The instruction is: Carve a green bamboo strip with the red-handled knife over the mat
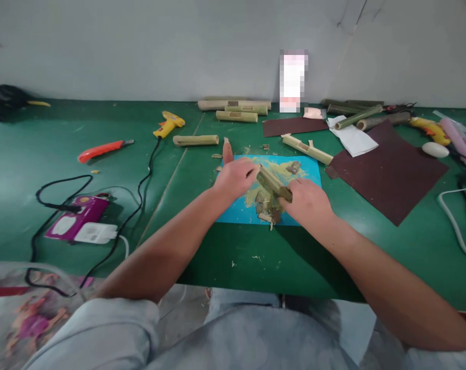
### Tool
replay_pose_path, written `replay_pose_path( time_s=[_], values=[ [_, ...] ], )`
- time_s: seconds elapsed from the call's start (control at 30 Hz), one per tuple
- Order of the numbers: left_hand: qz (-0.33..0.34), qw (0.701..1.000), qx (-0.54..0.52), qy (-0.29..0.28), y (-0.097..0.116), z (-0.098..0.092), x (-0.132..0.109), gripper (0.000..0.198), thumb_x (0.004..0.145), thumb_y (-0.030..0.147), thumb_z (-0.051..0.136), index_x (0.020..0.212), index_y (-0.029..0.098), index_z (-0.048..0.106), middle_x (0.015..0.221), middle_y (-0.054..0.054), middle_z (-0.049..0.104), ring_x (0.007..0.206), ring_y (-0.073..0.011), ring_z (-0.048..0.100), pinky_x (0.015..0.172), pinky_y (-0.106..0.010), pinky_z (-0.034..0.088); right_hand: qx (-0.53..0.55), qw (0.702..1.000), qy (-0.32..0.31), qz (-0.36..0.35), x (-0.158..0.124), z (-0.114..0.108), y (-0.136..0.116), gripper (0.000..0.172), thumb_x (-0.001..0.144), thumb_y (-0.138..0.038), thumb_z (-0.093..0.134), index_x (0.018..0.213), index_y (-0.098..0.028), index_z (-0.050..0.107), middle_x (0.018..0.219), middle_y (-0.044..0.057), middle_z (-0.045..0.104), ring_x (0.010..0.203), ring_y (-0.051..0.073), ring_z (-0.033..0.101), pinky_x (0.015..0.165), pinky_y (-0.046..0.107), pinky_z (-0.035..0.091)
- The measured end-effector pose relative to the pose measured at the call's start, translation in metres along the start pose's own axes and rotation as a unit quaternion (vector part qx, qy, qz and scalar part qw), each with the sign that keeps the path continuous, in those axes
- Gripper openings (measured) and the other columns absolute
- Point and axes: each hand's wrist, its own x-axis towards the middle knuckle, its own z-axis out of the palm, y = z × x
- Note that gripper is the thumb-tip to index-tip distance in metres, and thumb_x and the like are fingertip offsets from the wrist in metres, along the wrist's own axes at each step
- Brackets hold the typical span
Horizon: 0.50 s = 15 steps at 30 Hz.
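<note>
A short bamboo tube slants over the blue sheet, held between my two hands. At its upper left end, my left hand is closed with the fingertips against it; whether anything small sits inside those fingers is hidden. My right hand wraps the lower right end, thumb along the near side. Bamboo dust, shavings and dark scraps lie on the sheet under the tube. Just behind my left hand a brown wooden handle-like piece points away from me.
Bamboo pieces line the back, with a notched one nearer. Dark brown sheets and white paper are right. Leftward are an orange utility knife, a yellow glue gun and a corded purple power strip.
</note>
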Motion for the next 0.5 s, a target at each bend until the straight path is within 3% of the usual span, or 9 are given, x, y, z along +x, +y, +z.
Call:
replay_pose_path(
  time_s=[0.07,0.13,0.2,0.37,0.5],
  values=[
    [0.016,1.0,0.0,-0.001,0.003,0.001,0.0,0.037,0.101,0.027,0.043,0.069,0.019,0.06,0.071,-0.006,0.061,0.072,-0.0193,0.058,0.067,-0.032,0.047,0.001,1.0,-0.002,-0.002,0.0,0.0,0.0,0.015,0.089,-0.031,0.063,0.09,-0.016,0.067,0.094,0.013,0.07,0.092,0.028,0.063,0.073,0.037,0.043],
    [0.073,0.996,-0.02,-0.042,0.011,0.004,-0.002,0.037,0.101,0.028,0.042,0.07,0.019,0.06,0.072,-0.005,0.061,0.069,-0.0183,0.057,0.063,-0.032,0.045,-0.001,1.0,-0.009,-0.006,0.0,-0.001,0.001,0.015,0.09,-0.03,0.061,0.09,-0.016,0.067,0.093,0.013,0.07,0.09,0.027,0.063,0.072,0.037,0.042],
    [0.09,0.994,-0.033,-0.057,0.014,0.005,-0.003,0.035,0.102,0.029,0.042,0.075,0.02,0.062,0.077,-0.005,0.065,0.071,-0.0178,0.059,0.063,-0.031,0.046,-0.004,1.0,-0.012,-0.003,0.0,-0.001,0.001,0.016,0.091,-0.029,0.06,0.09,-0.015,0.067,0.092,0.013,0.07,0.09,0.027,0.064,0.073,0.036,0.042],
    [-0.004,1.0,-0.001,-0.003,0.011,0.001,-0.003,0.034,0.101,0.027,0.044,0.074,0.019,0.062,0.075,-0.006,0.064,0.077,-0.0197,0.061,0.069,-0.033,0.049,-0.002,1.0,-0.004,0.002,0.0,-0.001,0.001,0.015,0.09,-0.031,0.061,0.09,-0.016,0.066,0.094,0.013,0.07,0.092,0.027,0.063,0.074,0.036,0.043],
    [0.085,0.992,-0.046,-0.082,0.025,0.002,-0.007,0.03,0.102,0.025,0.045,0.079,0.019,0.063,0.079,-0.005,0.065,0.076,-0.0187,0.062,0.068,-0.032,0.049,-0.012,1.0,-0.018,-0.009,0.0,-0.003,0.0,0.014,0.09,-0.027,0.06,0.09,-0.016,0.067,0.092,0.013,0.07,0.09,0.026,0.062,0.073,0.036,0.041]
  ],
)
